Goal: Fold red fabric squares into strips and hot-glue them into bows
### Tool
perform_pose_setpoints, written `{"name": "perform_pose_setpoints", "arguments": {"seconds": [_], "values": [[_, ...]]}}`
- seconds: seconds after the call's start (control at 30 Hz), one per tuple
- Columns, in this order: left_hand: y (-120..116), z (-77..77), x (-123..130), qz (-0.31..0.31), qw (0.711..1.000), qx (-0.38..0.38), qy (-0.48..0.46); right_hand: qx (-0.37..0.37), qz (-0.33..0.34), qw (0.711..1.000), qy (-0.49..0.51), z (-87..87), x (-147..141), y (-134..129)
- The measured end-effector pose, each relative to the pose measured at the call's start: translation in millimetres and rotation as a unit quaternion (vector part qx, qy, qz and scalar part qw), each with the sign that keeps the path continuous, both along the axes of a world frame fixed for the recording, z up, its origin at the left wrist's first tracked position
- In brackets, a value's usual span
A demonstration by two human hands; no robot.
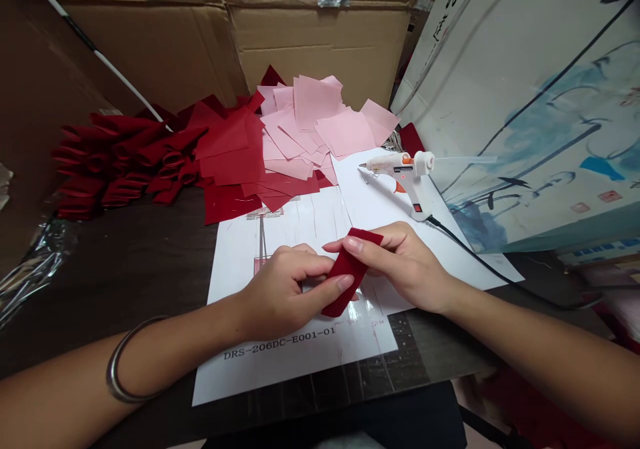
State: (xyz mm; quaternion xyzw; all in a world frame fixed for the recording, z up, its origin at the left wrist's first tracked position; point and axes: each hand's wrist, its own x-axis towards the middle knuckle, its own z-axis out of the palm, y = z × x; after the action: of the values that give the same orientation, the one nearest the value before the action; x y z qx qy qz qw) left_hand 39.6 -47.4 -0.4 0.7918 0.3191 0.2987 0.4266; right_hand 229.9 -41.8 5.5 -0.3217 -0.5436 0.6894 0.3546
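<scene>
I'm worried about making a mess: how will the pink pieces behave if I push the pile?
The pink pieces would probably slide apart, since they overlap loosely at odd angles. Each looks light and thin, yet fairly crisp, as straight edges jut out without drooping much. The red pieces they touch might shift too.

Two hands pinching a folded red piece over white paper.
I see the left hand [287, 289] and right hand [407, 262] each gripping the red piece [345, 275] between thumb and fingers, above the printed sheet [300, 365]. Beyond them I make out pink squares [320, 112] beside red squares [233, 149], folded red bundles [125, 159] to the left, and a glue gun [410, 169] to the right.
</scene>
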Motion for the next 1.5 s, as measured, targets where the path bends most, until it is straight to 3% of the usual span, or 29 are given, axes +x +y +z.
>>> {"name": "perform_pose_setpoints", "arguments": {"seconds": [0.13, 0.37, 0.6, 0.87, 1.03, 1.13, 1.3, 1.5], "values": [[0, 0.5, 0, -0.009, 1.0, -0.014, 0.001, -0.003, -0.001, 1.0, -0.017, 0.5, 1, 0], [0, 1.4, -1, -0.001, 0.994, -0.105, -0.002, 0.022, 0.016, 0.999, -0.046, 3.7, -3, 1], [0, 1.2, -1, 0.02, 0.986, -0.161, -0.035, 0.04, -0.057, 0.995, -0.067, 3.1, -4, 2], [-1, 0.2, -1, 0.07, 0.989, -0.132, -0.022, 0.073, -0.093, 0.988, -0.102, 0.0, -1, 6], [3, -4.8, -5, 0.127, 0.977, -0.172, -0.025, 0.109, -0.098, 0.984, -0.106, -0.5, -1, 8], [7, -5.8, -5, 0.155, 0.98, -0.119, -0.044, 0.109, -0.084, 0.982, -0.133, -1.3, -2, 8], [9, -7.1, -4, 0.145, 0.983, -0.099, -0.059, 0.115, -0.105, 0.967, -0.199, -4.1, -4, 6], [11, -6.6, -4, 0.141, 0.985, -0.08, -0.063, 0.148, -0.156, 0.958, -0.191, -8.1, -3, 7]]}}
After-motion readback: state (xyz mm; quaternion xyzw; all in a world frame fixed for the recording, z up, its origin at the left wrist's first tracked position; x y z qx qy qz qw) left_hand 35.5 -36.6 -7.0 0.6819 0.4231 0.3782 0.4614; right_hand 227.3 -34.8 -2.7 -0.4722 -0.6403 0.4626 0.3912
